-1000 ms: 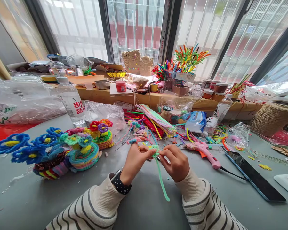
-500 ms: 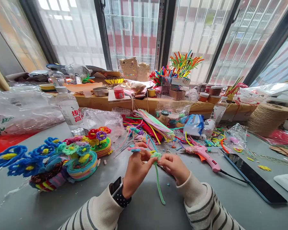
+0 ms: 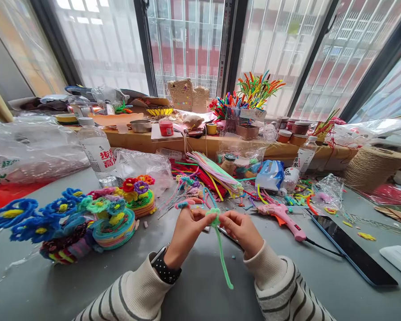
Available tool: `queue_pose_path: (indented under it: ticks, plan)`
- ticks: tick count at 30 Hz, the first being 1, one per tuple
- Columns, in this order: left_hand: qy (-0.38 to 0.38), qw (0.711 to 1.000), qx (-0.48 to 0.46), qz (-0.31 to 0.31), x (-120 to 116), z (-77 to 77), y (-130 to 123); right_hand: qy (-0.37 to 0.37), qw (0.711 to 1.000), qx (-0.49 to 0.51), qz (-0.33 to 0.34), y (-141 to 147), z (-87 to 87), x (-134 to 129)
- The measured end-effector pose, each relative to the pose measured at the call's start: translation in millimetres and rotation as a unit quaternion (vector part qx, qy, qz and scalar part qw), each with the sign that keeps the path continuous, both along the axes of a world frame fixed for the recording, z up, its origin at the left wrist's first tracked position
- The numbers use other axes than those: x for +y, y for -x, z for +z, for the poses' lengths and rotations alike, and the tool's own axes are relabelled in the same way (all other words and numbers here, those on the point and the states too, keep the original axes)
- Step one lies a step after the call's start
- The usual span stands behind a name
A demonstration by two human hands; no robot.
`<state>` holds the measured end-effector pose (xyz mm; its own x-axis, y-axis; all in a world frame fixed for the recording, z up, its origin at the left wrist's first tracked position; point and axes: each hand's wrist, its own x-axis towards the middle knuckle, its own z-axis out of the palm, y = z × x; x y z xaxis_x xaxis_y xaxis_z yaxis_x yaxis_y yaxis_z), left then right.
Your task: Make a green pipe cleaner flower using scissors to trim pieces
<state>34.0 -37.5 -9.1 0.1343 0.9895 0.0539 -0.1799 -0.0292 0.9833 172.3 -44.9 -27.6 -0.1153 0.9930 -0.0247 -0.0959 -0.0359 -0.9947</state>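
Left hand [image 3: 186, 228]: narrow, thumb and fingers pinching the looped head of the green pipe cleaner [image 3: 213, 217] from the left; a pink and blue piece [image 3: 184, 203] shows at its far side, though whether it is held is unclear
Right hand [image 3: 243, 229]: narrow, fingertips closed on the right edge of the same head; a dark tool [image 3: 230, 235] shows just beneath, and I cannot tell whether it is held
Green pipe cleaner: head raised between the two hands, about equally near to each; long axis running from the head towards the near side, drifting slightly right, its tail loose below the fingers
Flowers [image 3: 63, 208]: left, on the table [image 3: 127, 272], several in blue
Glue gun [image 3: 284, 217]: right of the right hand, nozzle pointing left
Phone [image 3: 352, 249]: right, beyond the glue gun
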Motion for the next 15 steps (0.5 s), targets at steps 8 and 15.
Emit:
queue_pose_path:
  ticks: [8,15]
  plan:
    - [-0.005,1.000,-0.008,0.021,0.2,-4.3,-0.7,0.043,0.993,0.109,0.019,12.6,-14.7,-0.1]
    - [0.046,0.998,-0.049,-0.015,-3.4,4.0,-2.1,0.010,0.996,0.078,-0.035,8.9,-6.2,-1.3]
